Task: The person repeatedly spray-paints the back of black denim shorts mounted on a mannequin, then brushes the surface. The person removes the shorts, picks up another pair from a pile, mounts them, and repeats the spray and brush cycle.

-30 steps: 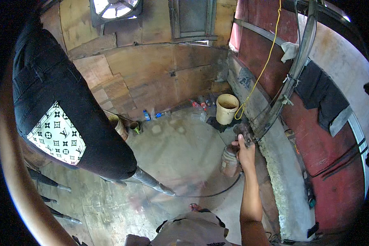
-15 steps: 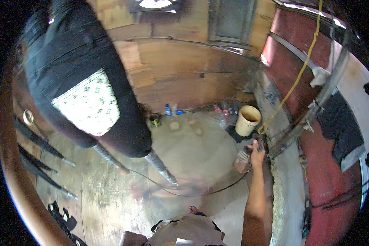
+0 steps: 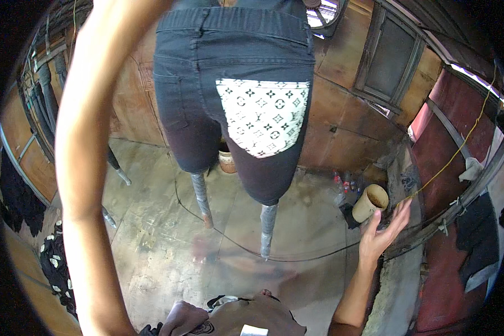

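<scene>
A pair of black jeans (image 3: 185,112) hangs upright in front of me on a two-legged form. A white patch (image 3: 263,117) with a dark printed pattern covers part of one leg. Below the hems the form's legs (image 3: 267,229) show, wrapped in grey film. My left arm (image 3: 87,185) rises along the left side of the jeans and leaves the head view at the top, so that hand is out of sight. At the right, my right hand (image 3: 382,235) is raised with fingers spread and nothing visible in it, just in front of the cream bucket (image 3: 369,203).
A dark hose (image 3: 297,261) curves across the floor behind the form. Small bottles (image 3: 344,183) stand beside the bucket. Along the right wall runs a yellow cord (image 3: 459,148) above a ledge. Black fabric pieces with white patches (image 3: 56,263) are heaped at lower left.
The spray gun with its reddish jar is no longer visible in my right hand, which has opened. My left arm has come up into view. The jeans now appear nearer the middle.
</scene>
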Action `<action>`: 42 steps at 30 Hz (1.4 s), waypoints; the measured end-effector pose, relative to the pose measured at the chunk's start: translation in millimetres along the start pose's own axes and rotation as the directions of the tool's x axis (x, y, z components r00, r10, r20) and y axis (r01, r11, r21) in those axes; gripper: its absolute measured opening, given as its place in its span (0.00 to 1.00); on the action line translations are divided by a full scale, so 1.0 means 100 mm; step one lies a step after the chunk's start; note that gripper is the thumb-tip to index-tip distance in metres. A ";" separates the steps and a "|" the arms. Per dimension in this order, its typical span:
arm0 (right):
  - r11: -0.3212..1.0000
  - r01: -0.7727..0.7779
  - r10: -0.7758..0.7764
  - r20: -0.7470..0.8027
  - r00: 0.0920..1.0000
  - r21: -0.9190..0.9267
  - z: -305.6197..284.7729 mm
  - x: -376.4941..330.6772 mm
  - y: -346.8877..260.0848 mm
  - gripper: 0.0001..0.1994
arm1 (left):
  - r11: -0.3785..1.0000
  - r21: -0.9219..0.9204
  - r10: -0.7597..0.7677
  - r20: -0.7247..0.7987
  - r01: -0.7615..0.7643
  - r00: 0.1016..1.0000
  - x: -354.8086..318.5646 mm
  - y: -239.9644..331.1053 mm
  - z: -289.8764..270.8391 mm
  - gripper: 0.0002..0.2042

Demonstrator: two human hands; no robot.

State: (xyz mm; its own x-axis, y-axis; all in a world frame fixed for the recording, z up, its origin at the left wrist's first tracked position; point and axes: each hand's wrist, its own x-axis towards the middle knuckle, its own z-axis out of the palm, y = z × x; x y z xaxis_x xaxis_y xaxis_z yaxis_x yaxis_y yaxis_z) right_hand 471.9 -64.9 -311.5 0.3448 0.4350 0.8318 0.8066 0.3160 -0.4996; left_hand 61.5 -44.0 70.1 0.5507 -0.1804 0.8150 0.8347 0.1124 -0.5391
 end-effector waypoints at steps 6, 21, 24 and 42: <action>0.628 0.766 -0.778 -0.091 0.622 -0.139 0.01 0.56 -2.26 0.29 | 0.870 -0.412 0.386 0.232 -0.269 0.893 -0.95 0.70 -0.92 0.08; 0.683 0.636 -0.678 -0.014 0.735 0.359 0.67 0.51 -2.52 0.08 | 0.617 -0.785 -0.364 -0.216 0.061 0.906 -1.31 -0.54 -0.62 0.07; 0.570 0.738 -0.813 0.381 0.441 0.362 0.63 0.33 -2.47 0.13 | 0.651 -0.716 -0.399 -0.042 0.251 0.916 -1.87 -0.54 -0.41 0.08; 0.497 0.835 -0.796 0.508 0.329 0.237 1.01 0.46 -2.66 0.15 | 0.326 -0.302 -0.456 0.780 0.896 0.428 -3.54 0.43 -0.01 0.48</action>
State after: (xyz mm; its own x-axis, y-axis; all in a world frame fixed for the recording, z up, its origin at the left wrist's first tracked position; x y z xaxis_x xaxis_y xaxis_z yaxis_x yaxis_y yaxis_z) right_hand 224.3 -43.8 -164.7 -0.7726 0.3202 0.5483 0.5745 0.7202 0.3890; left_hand -98.0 23.3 -241.9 -0.1400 0.6339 0.7606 0.7636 -0.4199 0.4905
